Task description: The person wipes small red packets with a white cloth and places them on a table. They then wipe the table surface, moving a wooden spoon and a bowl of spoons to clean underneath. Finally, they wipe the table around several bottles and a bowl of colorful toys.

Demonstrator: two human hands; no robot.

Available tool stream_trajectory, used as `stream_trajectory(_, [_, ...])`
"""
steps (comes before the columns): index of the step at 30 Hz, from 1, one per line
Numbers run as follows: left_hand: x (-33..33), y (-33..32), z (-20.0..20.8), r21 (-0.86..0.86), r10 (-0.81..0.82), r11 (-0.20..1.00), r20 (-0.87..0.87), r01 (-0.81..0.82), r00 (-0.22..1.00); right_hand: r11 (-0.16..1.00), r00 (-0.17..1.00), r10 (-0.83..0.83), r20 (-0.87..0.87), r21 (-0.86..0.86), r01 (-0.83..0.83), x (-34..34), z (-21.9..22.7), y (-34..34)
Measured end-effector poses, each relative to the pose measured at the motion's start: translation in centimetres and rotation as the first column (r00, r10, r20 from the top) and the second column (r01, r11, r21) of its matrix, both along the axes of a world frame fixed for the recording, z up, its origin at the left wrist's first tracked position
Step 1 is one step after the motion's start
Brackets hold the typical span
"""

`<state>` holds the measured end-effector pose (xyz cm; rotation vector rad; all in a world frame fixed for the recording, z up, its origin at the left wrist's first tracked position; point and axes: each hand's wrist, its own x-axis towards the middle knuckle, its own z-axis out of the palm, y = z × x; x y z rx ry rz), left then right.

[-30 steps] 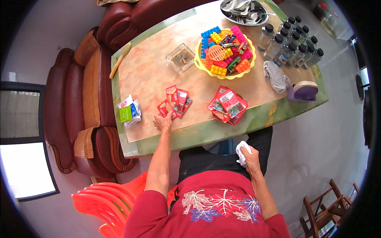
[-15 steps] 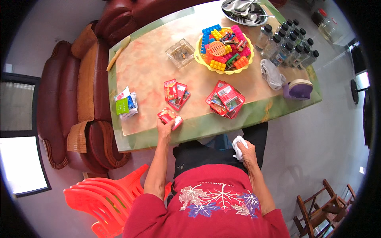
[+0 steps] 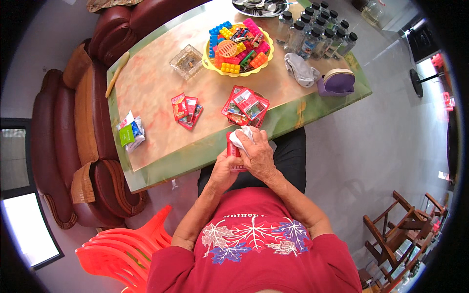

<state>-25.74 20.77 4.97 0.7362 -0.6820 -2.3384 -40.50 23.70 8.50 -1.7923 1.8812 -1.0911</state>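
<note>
In front of my body, at the table's near edge, my left hand (image 3: 223,172) grips a red packet (image 3: 232,148) from below. My right hand (image 3: 261,157) is closed round a white cloth (image 3: 240,138), which presses against the packet's face. Part of the packet is hidden behind the cloth and fingers. Just beyond my hands lies a stack of red packets (image 3: 250,104) with pictures on them. To its left, a smaller overlapping group of red packets (image 3: 186,112) lies flat on the table.
Beyond the packets are a yellow basket (image 3: 234,74) of toy bricks, a glass ashtray (image 3: 187,62), black-capped bottles (image 3: 316,34), a grey cloth (image 3: 300,70) and a purple holder (image 3: 336,85). Small sachets (image 3: 130,133) and a wooden stick (image 3: 117,74) lie at left. Red plastic chairs (image 3: 122,249) stand lower left.
My left hand has lifted the red packet off the table and brought it right, towards my body. My right hand has moved up and left, bringing the white cloth onto it. The view has shifted.
</note>
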Motion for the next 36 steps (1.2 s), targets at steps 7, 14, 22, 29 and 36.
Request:
stream_trajectory(7, [-2.7, 0.7, 4.3, 0.219, 0.133, 0.972, -0.235, -0.081, 0.963, 0.945, 0.958, 0.277, -0.068, -0.162, -0.285, 0.9, 0.5, 3.1])
stream_trajectory(14, [-3.3, 2.4, 3.7, 0.318, 0.189, 0.932, -0.02, -0.173, 0.982, 0.992, 0.991, 0.035, -0.131, -0.118, -0.05, 0.2, 1.3, -0.4])
stream_trajectory(22, [-2.9, 0.9, 3.7, 0.25, 0.215, 0.951, -0.119, -0.18, 0.969, 0.978, 0.983, 0.155, -0.099, -0.121, -0.167, 1.4, 1.5, 1.3])
stream_trajectory(29, [-2.5, 0.8, 3.4, 0.389, 0.268, 0.898, -0.116, -0.204, 0.957, 0.979, 0.983, 0.104, -0.15, -0.162, -0.128, 1.0, 1.7, 1.8])
stream_trajectory(36, [-3.2, 1.1, 4.0, 0.313, 0.314, 0.916, -0.167, -0.251, 0.935, 0.987, 0.963, -0.16, -0.215, -0.006, 0.163, 0.2, 1.7, 0.5])
